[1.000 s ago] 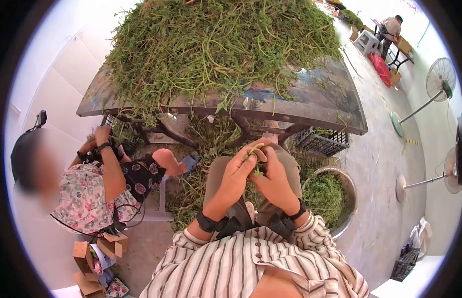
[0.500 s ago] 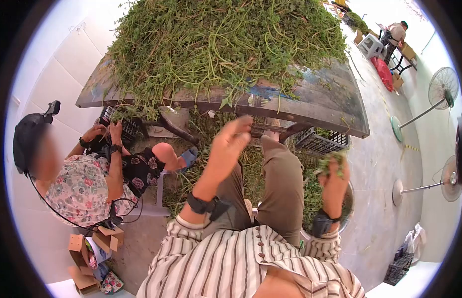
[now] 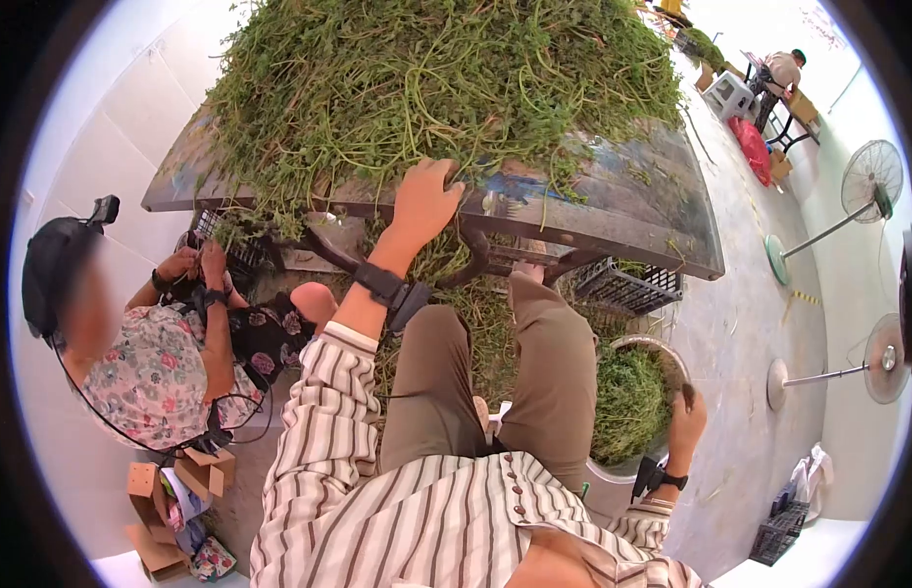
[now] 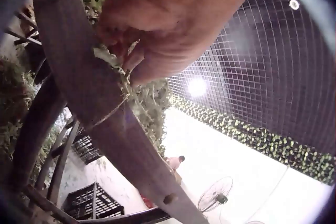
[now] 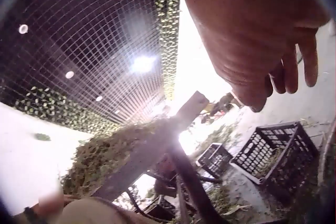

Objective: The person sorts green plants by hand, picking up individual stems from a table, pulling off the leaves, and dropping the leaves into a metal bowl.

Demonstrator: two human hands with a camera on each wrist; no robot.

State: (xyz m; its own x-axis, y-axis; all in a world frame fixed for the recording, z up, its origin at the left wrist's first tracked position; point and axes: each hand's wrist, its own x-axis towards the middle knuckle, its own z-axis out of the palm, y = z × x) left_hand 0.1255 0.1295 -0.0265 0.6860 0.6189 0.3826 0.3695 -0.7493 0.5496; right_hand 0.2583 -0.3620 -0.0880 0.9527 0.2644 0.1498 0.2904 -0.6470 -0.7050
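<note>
My left hand [image 3: 426, 201] reaches to the near edge of the table [image 3: 662, 230], its fingers bent at the front of a large heap of leafy green stems [image 3: 446, 88]. In the left wrist view, a pale leaf and thin stem [image 4: 126, 79] show right by the fingertips, against the table's edge; I cannot tell whether the fingers grip them. Down at the right, my right hand [image 3: 687, 416] hangs beside the rim of a round basin [image 3: 686, 367] of finer greens [image 3: 627, 407]. Its fingers [image 5: 289, 71] dangle loosely with nothing in them.
Black plastic crates [image 3: 632, 282] stand under the table's right side, amid fallen stems. To the left sits another person [image 3: 162, 372], near opened cardboard boxes [image 3: 157, 490]. Standing fans [image 3: 872, 181] line the right wall. Farther back, someone bends at another table [image 3: 779, 73].
Both hands were together at a green stem, then parted. The right carried greens toward the basin and now holds none; the left moved forward and up to the heap's edge.
</note>
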